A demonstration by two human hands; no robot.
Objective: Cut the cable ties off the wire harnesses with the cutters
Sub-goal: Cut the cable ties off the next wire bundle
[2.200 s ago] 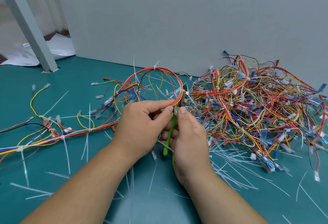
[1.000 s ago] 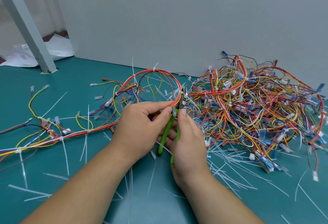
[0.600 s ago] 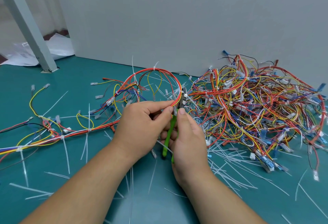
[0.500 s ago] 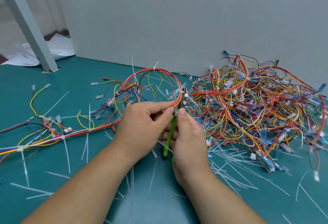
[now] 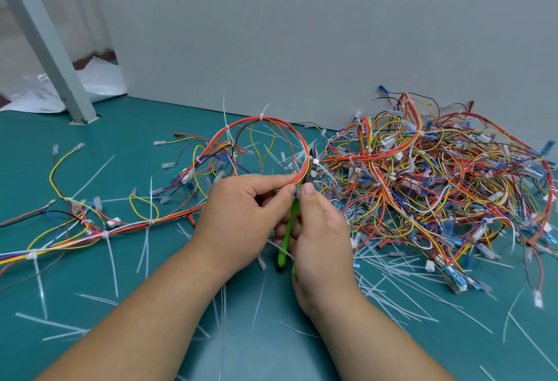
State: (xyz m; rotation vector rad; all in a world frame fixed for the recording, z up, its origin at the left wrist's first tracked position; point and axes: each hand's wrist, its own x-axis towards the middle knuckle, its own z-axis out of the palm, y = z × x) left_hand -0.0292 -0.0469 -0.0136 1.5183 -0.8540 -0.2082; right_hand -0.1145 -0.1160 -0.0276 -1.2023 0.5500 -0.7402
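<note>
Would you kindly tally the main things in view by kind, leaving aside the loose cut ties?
hands: 2, the left hand and the right hand
cutters: 1
held harness: 1
heap of harnesses: 1
grey post: 1
Total: 6

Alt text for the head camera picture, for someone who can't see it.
The left hand pinches a looped harness while the right hand holds green cutters at its cable tie. A harness pile lies to the right.
</note>
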